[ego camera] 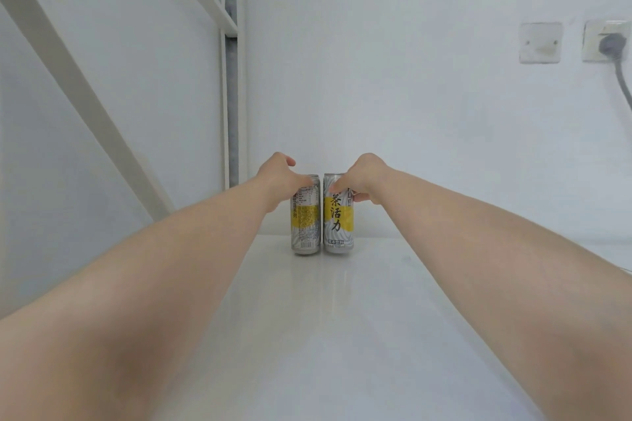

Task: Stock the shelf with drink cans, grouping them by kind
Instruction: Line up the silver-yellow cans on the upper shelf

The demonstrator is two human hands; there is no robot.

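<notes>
At mid-frame, the left hand (278, 178) wraps the left can (305, 215) and the right hand (364, 176) the right can (338, 215) (same kind, nearly touching) upright on the white shelf (307, 318); best release gently, labels forward.

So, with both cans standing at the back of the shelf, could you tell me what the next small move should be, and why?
Probably let go and draw both hands back. The left can and right can already stand upright, side by side, same silver-and-yellow kind, on the shelf, with the left hand and right hand on their tops.
</notes>
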